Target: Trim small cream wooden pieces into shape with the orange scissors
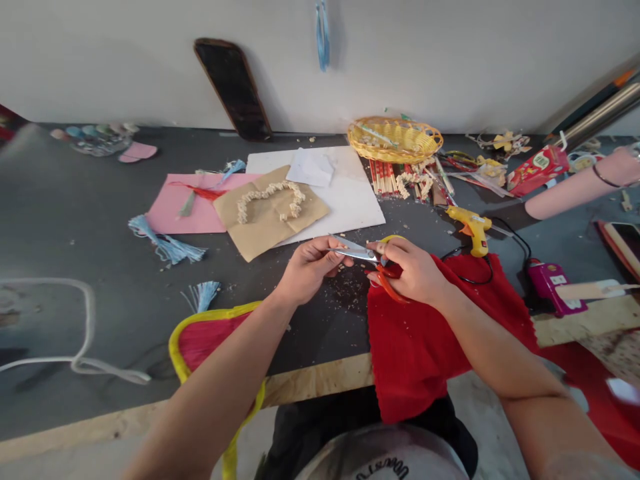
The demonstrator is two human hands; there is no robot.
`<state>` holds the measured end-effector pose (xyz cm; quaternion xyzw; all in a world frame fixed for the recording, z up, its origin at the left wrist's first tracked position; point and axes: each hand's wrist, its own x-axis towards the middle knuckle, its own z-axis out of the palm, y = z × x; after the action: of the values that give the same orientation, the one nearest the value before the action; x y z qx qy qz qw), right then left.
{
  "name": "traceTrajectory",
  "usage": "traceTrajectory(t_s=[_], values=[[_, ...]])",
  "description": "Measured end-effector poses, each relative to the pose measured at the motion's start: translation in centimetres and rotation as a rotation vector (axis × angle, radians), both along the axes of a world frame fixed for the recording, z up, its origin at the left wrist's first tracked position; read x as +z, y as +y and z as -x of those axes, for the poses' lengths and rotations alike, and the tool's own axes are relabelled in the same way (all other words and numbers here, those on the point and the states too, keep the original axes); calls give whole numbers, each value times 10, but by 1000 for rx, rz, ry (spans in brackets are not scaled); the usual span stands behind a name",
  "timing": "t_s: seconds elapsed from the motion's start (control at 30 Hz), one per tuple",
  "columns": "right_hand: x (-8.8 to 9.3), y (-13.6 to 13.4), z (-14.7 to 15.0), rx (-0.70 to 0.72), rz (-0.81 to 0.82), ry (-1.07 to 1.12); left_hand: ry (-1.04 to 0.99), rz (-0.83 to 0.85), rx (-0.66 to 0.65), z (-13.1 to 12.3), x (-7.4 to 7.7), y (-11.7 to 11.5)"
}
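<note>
My right hand (413,270) grips a pair of scissors (357,251) by their red-orange handles, the blades pointing left. At the blade tips, my left hand (313,267) is closed in a pinch; whatever sits between its fingers is too small to make out. Small pale crumbs lie scattered on the dark tabletop (310,333) beneath the hands. Beyond them, a curved string of cream-coloured bits (273,190) rests on a piece of brown paper (250,237). Red cloth (415,353) hangs over the table edge under my right forearm.
A yellow basket (395,150) stands at the back, with red-wrapped sticks (383,179) before it. To the right are a yellow glue gun (471,228), its cord, and a purple box (553,287). Blue tassels (170,243) and a white cord (90,320) lie on the left. A phone (233,87) leans on the wall.
</note>
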<state>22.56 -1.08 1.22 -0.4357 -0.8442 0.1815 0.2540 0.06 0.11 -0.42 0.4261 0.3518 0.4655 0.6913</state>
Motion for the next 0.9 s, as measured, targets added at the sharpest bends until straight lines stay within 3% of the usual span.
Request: traceTrajectory(t_s=[0.17,0.33,0.63,0.77,0.9], values=[[-4,11,-11,-223,8,18,-22,20,28,-2,6,1],[-12,25,-26,-400,27,-158,-37,29,70,-4,6,2],[-18,28,-37,-371,-31,-328,-81,3,285,-4,2,9],[-12,27,-37,-338,-104,-431,-117,-4,337,-3,1,11],[2,25,-31,-349,-160,-366,-132,-16,468,0,0,15]])
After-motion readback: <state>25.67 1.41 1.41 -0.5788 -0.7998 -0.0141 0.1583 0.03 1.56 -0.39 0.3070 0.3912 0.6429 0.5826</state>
